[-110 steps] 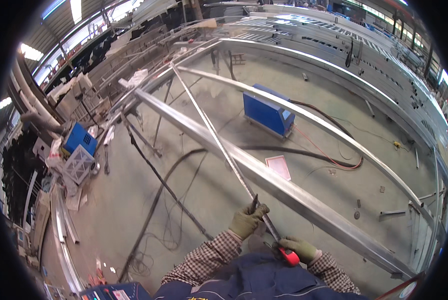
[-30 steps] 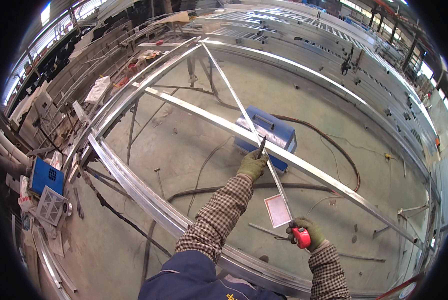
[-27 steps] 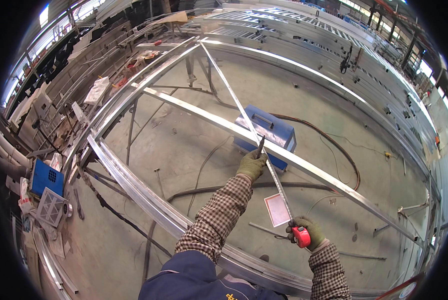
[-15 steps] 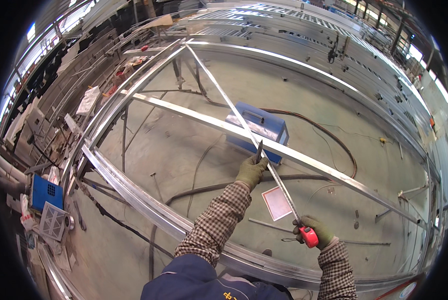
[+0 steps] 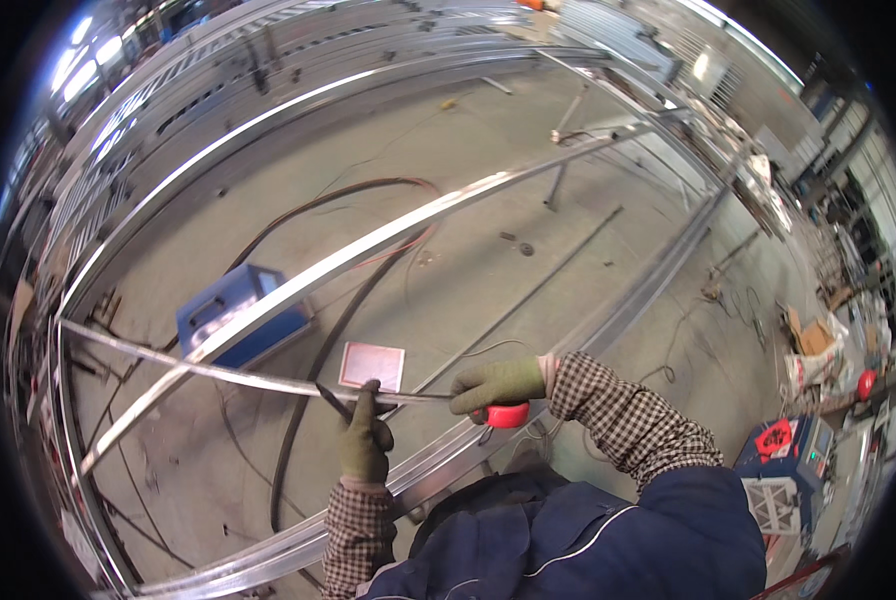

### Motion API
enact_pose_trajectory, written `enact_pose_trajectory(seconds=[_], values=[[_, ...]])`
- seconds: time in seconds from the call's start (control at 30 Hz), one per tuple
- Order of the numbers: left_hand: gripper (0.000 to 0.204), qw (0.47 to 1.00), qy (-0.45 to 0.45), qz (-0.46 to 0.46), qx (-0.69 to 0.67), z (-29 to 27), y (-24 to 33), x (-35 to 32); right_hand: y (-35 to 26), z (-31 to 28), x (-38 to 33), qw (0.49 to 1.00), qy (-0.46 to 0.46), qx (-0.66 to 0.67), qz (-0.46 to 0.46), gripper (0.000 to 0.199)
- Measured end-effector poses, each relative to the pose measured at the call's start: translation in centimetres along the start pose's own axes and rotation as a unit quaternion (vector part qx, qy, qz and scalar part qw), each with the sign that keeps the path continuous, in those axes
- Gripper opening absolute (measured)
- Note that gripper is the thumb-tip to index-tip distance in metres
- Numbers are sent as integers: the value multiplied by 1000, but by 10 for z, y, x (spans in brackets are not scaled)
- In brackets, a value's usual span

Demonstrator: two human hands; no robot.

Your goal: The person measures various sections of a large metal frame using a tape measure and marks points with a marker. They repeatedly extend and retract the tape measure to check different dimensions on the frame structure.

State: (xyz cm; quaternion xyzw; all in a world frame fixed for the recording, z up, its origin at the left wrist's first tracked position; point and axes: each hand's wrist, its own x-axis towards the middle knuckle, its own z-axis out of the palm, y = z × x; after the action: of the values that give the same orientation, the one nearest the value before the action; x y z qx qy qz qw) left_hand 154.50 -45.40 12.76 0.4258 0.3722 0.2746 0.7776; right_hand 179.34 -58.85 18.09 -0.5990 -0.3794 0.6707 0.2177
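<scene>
In my gloved right hand (image 5: 498,385) is a red tape measure (image 5: 506,415), its fingers closed round the case. From there the pale tape blade (image 5: 233,372) runs out leftward, crosses over a silver metal tube (image 5: 308,275) and ends at the left corner of the metal frame (image 5: 63,330). My gloved left hand (image 5: 368,445) grips a slim dark marker-like tool (image 5: 334,401), its tip by the blade. The thumb or a finger of that hand rises beside the blade; whether it presses on it I cannot tell.
A blue box-shaped machine (image 5: 233,310) stands on the floor beneath the tube. A red-bordered white sheet (image 5: 372,367) and dark cables (image 5: 333,355) lie nearby. Silver rails (image 5: 438,470) run close before my body. At right stands another blue machine (image 5: 803,450).
My view has swung to the right. Both hands now sit closer to my body, and the right has moved level with the left. The blade still stretches to the frame's corner.
</scene>
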Motion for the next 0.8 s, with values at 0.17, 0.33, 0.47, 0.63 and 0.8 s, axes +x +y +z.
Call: enact_pose_trajectory(seconds=[0.17, 0.33, 0.47, 0.63, 0.8], values=[[39, 997, -34, 11, 62, 117, -61, -30, 73, -60, -100, 997, 31, -71, -31, 48], [42, 999, -20, -31, 18, 210, -105, -32, 145, -131, -190, 993, 78, -92, -18, 41], [42, 995, -57, -44, 64, 285, -131, -41, 186, -185, -252, 982, 111, -149, -11, 41], [40, 957, -194, -114, 184, 384, -152, -53, 227, -241, -318, 970, 153, -190, -7, 45], [33, 890, -338, -182, 248, 480, -187, -36, 274, -304, -365, 969, 163, -187, -15, 45]])
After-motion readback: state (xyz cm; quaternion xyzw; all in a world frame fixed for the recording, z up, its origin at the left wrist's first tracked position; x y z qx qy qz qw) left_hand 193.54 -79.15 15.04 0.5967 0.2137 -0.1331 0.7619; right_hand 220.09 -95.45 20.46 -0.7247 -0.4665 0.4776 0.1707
